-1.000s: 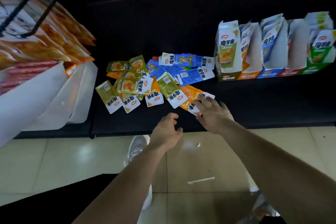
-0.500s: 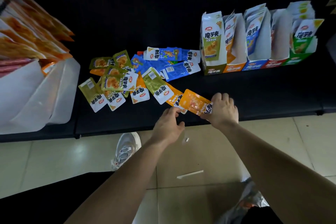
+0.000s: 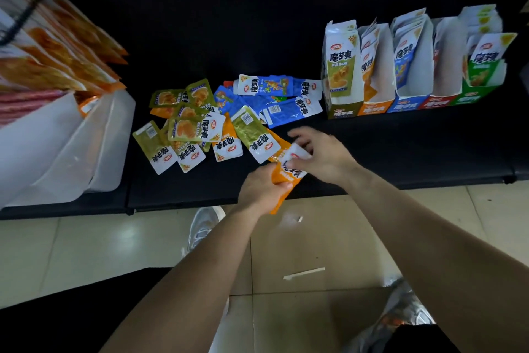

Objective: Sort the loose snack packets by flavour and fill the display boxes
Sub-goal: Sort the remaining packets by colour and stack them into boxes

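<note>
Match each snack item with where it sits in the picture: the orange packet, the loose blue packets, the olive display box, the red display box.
1 orange packet
2 blue packets
3 olive box
4 red box

A leftmost of the five boxes
B between blue box and green box
C gripped by left hand and right hand
D lying loose, left of the olive box

Pairs: 1-C, 2-D, 3-A, 4-B

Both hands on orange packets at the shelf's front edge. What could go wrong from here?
1. The orange packets, held by the left hand and right hand, overhang the shelf edge; a slip would likely drop them onto the floor.
2. The orange box stands tight between the olive box and blue box; a hasty drop could land in a neighbour.
</note>
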Motion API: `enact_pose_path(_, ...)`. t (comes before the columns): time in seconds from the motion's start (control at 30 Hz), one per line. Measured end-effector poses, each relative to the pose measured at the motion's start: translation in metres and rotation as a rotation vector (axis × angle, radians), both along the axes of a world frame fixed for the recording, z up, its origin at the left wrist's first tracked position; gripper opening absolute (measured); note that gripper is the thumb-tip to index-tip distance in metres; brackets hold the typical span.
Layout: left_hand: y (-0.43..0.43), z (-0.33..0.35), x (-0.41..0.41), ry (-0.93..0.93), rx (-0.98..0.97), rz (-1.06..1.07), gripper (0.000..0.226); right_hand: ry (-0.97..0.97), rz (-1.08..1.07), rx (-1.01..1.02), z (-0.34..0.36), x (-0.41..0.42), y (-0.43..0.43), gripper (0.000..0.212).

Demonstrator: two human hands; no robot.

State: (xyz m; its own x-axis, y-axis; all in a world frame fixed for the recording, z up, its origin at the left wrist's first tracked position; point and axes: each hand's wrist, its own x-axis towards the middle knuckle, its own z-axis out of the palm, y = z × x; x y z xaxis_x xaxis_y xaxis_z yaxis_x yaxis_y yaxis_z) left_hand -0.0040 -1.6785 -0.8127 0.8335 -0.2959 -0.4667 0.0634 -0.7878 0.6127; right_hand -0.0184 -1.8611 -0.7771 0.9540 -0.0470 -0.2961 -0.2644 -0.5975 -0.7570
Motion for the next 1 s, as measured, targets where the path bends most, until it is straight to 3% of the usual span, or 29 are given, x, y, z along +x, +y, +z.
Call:
enact_pose_path(0.1,0.027,-0.005,0.007,0.018,-0.050,0.250,0.019,0.060,0.135,-0.239,-0.026,-0.003,0.016,0.064)
enact_pose_path(0.2,0.050,-0.009,0.014,-0.009,-0.025,0.380,0.024,0.211,0.346,-0.501,-0.053,-0.022,0.020,0.070)
enact_pose_path(0.37,0.051,-0.010,0.022,-0.032,-0.038,0.413,0.022,0.014,0.175,-0.739,-0.067,-0.053,0.015,0.046)
enact_pose_path(0.43,0.044,-0.010,0.023,-0.032,-0.062,0.407,0.021,0.030,0.112,-0.767,-0.068,-0.056,0.007,0.048)
enact_pose_path(0.57,0.034,-0.010,0.021,-0.037,-0.095,0.369,0.016,0.121,-0.071,-0.694,-0.066,-0.054,-0.007,0.080)
enact_pose_path(0.63,0.031,-0.012,0.020,-0.030,-0.111,0.353,0.015,0.162,-0.116,-0.672,-0.065,-0.050,-0.010,0.083)
enact_pose_path(0.8,0.031,-0.009,0.018,-0.040,-0.152,0.376,0.021,0.223,-0.255,-0.339,-0.059,-0.043,-0.018,0.054)
enact_pose_path(0.9,0.033,-0.002,0.022,-0.087,-0.152,0.411,0.022,0.114,-0.277,-0.149,-0.041,-0.038,-0.026,0.032)
enact_pose_path(1.0,0.034,0.002,0.027,-0.126,-0.160,0.444,0.007,0.029,-0.268,-0.033,-0.010,-0.026,-0.032,0.023)
